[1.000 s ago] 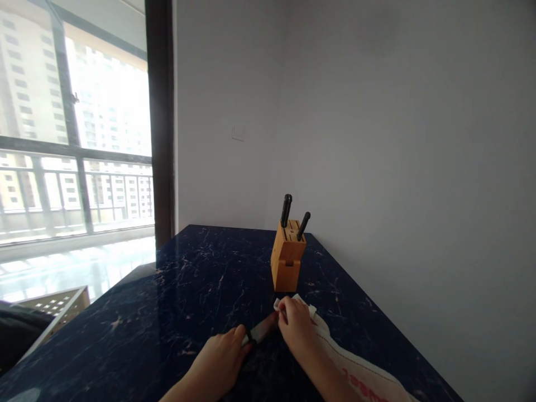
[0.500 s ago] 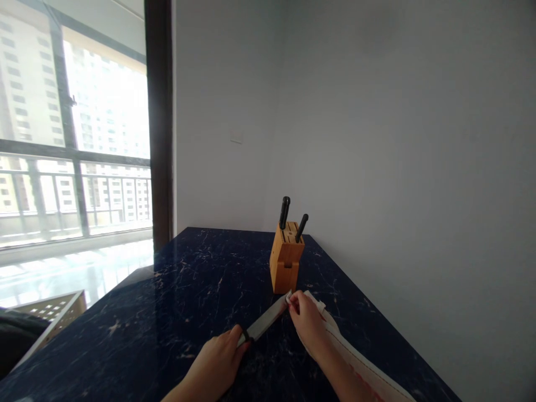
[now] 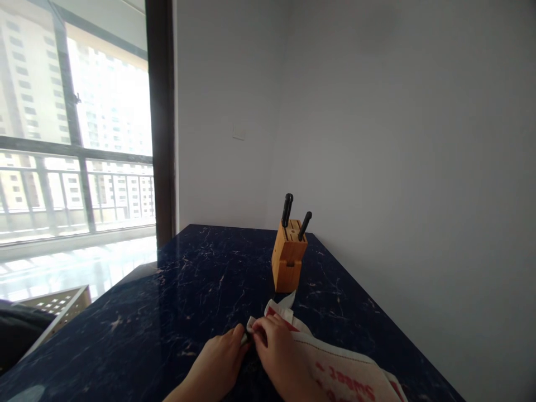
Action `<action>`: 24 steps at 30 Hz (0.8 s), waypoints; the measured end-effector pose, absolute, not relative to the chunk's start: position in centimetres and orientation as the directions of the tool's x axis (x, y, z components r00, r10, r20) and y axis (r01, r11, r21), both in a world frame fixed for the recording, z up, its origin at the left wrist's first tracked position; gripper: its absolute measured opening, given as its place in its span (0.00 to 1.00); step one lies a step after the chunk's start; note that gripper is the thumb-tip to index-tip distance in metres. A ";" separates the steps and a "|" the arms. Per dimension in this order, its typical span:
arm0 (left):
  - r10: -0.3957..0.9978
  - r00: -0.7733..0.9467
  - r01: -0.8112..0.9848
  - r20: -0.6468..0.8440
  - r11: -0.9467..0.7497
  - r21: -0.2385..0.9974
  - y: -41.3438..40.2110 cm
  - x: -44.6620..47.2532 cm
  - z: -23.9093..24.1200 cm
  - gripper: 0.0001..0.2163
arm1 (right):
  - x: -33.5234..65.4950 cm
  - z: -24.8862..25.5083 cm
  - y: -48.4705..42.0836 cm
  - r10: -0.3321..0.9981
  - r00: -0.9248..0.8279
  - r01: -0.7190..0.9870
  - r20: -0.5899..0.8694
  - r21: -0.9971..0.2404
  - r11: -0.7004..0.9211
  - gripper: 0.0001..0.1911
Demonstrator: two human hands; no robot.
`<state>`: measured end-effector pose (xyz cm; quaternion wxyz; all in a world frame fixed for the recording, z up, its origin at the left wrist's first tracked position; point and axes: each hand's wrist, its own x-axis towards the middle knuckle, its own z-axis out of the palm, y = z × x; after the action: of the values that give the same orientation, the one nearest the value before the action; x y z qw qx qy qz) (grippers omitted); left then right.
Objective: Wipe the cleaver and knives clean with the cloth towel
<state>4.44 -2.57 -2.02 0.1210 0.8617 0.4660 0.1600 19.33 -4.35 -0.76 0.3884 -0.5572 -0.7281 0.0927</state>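
My left hand [image 3: 218,360] is closed around the handle end of a knife [image 3: 288,301] at the near part of the table. Only the blade's tip shows clearly, pointing away toward the wooden knife block [image 3: 286,267]. Close beside it, my right hand [image 3: 277,347] pinches a white cloth [image 3: 347,368] with red lettering and red edging. Part of the cloth lies over the middle of the blade and hides it. The rest trails along my right forearm to the lower right.
Two black-handled knives, one tall knife [image 3: 287,210] and one shorter knife [image 3: 305,225], stand in the block. The dark blue marbled table [image 3: 201,279] meets grey walls behind. A light perforated crate [image 3: 62,307] stands off its left edge, near a window.
My right hand has slid with the cloth from the blade's tip back toward my left hand. The cloth now covers most of the blade. My left hand has hardly moved.
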 end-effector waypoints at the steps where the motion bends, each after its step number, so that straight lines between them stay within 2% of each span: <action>1: 0.845 0.509 0.768 0.163 -0.531 0.357 -2.6 4.5 -2.0 0.09 | 19.3 -0.9 -4.2 0.887 -0.062 0.737 0.457 -0.579 0.349 0.10; 12: 0.847 0.511 0.785 0.145 -0.529 0.322 -2.7 4.7 -2.0 0.09 | 19.5 -0.6 -4.3 0.910 -0.007 0.720 0.415 -0.629 0.293 0.09; 16: 0.839 0.520 0.772 0.158 -0.541 0.334 -2.6 4.7 -2.1 0.09 | 19.6 -1.0 -4.2 0.901 -0.024 0.705 0.433 -0.632 0.323 0.09; 24: 0.842 0.520 0.780 0.146 -0.537 0.322 -2.6 4.5 -2.0 0.09 | 19.8 -0.5 -4.6 0.901 -0.075 0.759 0.428 -0.561 0.330 0.12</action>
<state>4.51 -2.59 -2.01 0.1085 0.8650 0.4685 0.1431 19.80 -4.65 -0.52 0.3694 -0.5709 -0.7270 0.0958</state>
